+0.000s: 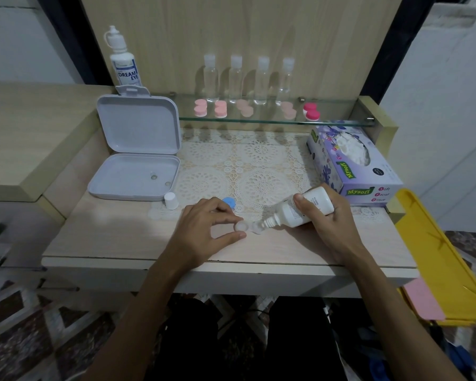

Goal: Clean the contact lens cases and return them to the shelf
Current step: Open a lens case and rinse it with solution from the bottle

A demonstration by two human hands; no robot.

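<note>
A clear open contact lens case (247,227) lies on the table near the front edge. My left hand (206,229) pinches its left cup between thumb and forefinger. My right hand (331,218) grips a white solution bottle (300,209), tilted with its nozzle over the case's right cup. Two blue lids (229,202) lie just behind my left hand. The bottle's white cap (171,200) stands to the left. Several pink-lidded lens cases (221,108) and one bright pink case (311,111) sit on the glass shelf (341,122).
An open grey plastic box (138,158) sits at the left, a large solution bottle (124,61) behind it. Several clear small bottles (235,78) stand along the shelf. A tissue box (352,163) lies at the right, a yellow bin (437,257) beyond the table's edge.
</note>
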